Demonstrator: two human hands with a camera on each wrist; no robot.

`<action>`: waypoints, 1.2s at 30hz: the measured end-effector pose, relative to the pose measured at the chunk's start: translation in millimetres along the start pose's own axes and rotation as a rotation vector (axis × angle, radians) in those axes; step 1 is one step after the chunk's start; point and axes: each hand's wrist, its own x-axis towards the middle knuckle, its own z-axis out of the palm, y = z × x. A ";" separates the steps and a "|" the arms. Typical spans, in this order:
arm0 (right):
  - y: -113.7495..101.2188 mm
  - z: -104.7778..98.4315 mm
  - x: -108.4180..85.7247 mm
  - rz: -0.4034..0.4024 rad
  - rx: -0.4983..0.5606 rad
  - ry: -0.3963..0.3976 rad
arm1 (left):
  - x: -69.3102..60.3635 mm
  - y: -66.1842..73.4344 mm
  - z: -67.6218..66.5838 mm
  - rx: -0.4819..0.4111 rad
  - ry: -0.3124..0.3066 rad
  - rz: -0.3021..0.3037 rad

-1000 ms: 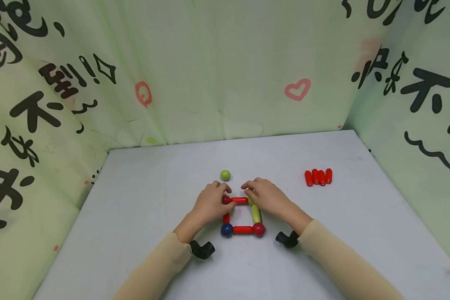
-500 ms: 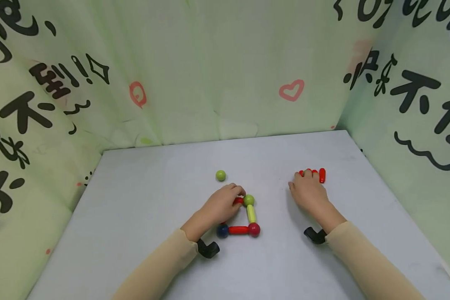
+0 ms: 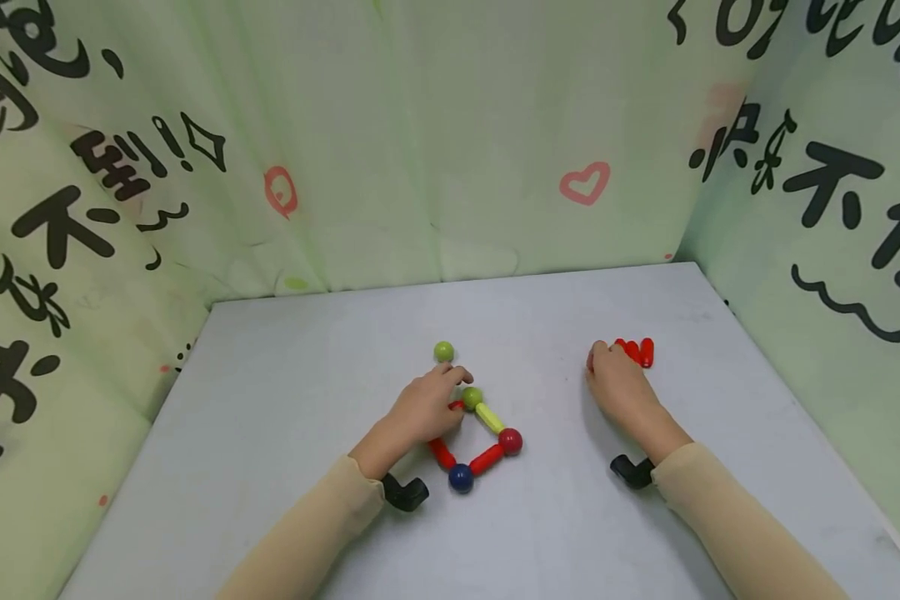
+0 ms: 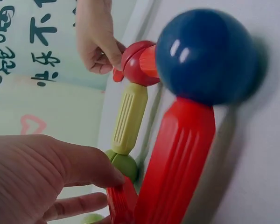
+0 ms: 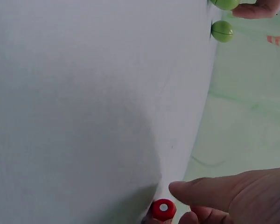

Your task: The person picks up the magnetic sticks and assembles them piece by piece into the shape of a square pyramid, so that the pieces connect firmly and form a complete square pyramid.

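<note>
Pinching red rod [image 4: 122, 205], left grip [image 3: 429, 402]; curtain [image 3: 435, 125] reads "不".

A person wears plain beige long sleeves, the left sleeve [image 3: 311, 529] and right sleeve [image 3: 742, 525] both reaching the wrists, leaving the hands [image 3: 423, 406] bare. A black, elbow-shaped fitting [image 3: 407, 494] with a blunt end juts from the left wrist's inner side; a similar black, bent piece [image 3: 632, 472] sits at the right.
</note>
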 end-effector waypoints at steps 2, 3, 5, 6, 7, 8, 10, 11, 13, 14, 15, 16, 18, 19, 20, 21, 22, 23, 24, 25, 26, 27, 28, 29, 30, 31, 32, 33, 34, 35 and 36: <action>1.3 1.2 1.1 0.026 0.021 -0.003 | -1.8 -4.0 0.2 -0.025 0.005 -0.020; 2.6 2.1 1.8 0.037 0.016 -0.005 | -2.7 -6.4 0.5 -0.038 0.006 -0.027; 4.6 3.3 2.6 0.062 0.011 -0.010 | -4.9 -10.8 1.0 -0.074 0.012 -0.046; 5.6 3.6 2.8 0.068 0.007 -0.010 | -6.0 -13.3 1.2 -0.087 0.015 -0.053; 6.8 4.5 2.6 0.071 0.002 -0.008 | -7.4 -15.3 1.5 -0.105 0.018 -0.060; 7.9 5.2 2.6 0.071 0.000 -0.009 | -8.9 -17.2 1.5 -0.124 0.021 -0.066; 9.3 6.0 2.5 0.063 0.012 -0.015 | -11.4 -20.7 1.1 -0.156 0.030 -0.076; 9.6 6.1 2.7 0.055 0.023 -0.020 | -12.4 -22.4 0.9 -0.169 0.033 -0.083; 8.7 6.0 3.2 0.037 0.046 -0.042 | -13.9 -25.3 0.6 -0.193 0.041 -0.098; 7.6 5.5 3.5 0.028 0.062 -0.057 | -14.4 -26.7 0.5 -0.203 0.044 -0.103; 6.3 5.2 4.0 0.023 0.079 -0.073 | -14.8 -27.7 0.3 -0.217 0.049 -0.111; 4.5 4.8 4.3 0.021 0.100 -0.084 | -15.0 -28.5 0.2 -0.230 0.053 -0.119; -0.4 4.3 4.7 0.020 0.136 -0.104 | -15.1 -29.6 0.0 -0.250 0.061 -0.128; -3.4 4.3 4.9 0.020 0.156 -0.113 | -14.9 -29.7 0.0 -0.263 0.064 -0.131; -6.8 4.4 4.7 0.015 0.173 -0.115 | -14.6 -30.1 0.2 -0.275 0.067 -0.136; -10.1 5.1 4.5 0.017 0.190 -0.119 | -14.4 -30.1 0.8 -0.291 0.066 -0.145; -14.0 5.3 4.3 0.015 0.206 -0.122 | -14.0 -30.0 0.9 -0.305 0.065 -0.151; -17.9 5.8 4.3 0.011 0.225 -0.126 | -13.5 -30.0 1.2 -0.322 0.063 -0.159; -22.4 6.0 4.1 0.004 0.245 -0.128 | -13.2 -29.8 1.6 -0.341 0.060 -0.171; -26.6 6.4 4.1 -0.006 0.265 -0.124 | -13.0 -29.7 2.0 -0.363 0.055 -0.182; -30.8 7.0 3.9 -0.018 0.287 -0.118 | -12.9 -30.0 2.6 -0.379 0.051 -0.192; -35.1 7.9 4.0 -0.029 0.306 -0.112 | -12.9 -30.0 3.2 -0.392 0.048 -0.201; -39.7 8.6 4.0 -0.045 0.326 -0.104 | -13.1 -29.9 3.4 -0.406 0.046 -0.207; -44.4 9.1 4.1 -0.062 0.344 -0.097 | -13.2 -30.0 3.8 -0.409 0.043 -0.210; -49.2 9.6 4.3 -0.077 0.360 -0.090 | -13.6 -30.0 4.1 -0.408 0.041 -0.210; -53.6 10.6 4.6 -0.092 0.376 -0.085 | -13.9 -30.2 4.5 -0.404 0.040 -0.208; -58.2 11.3 4.8 -0.104 0.388 -0.082 | -14.4 -30.3 4.8 -0.398 0.039 -0.203; -62.7 12.1 4.8 -0.112 0.399 -0.081 | -14.9 -30.1 4.9 -0.394 0.036 -0.199; -67.1 12.6 4.8 -0.120 0.407 -0.080 | -15.4 -30.1 5.0 -0.394 0.032 -0.195; -71.3 12.9 5.0 -0.127 0.415 -0.080 | -15.7 -30.2 5.5 -0.394 0.028 -0.194; -75.2 13.3 5.1 -0.132 0.421 -0.081 | -15.9 -30.4 5.8 -0.400 0.023 -0.193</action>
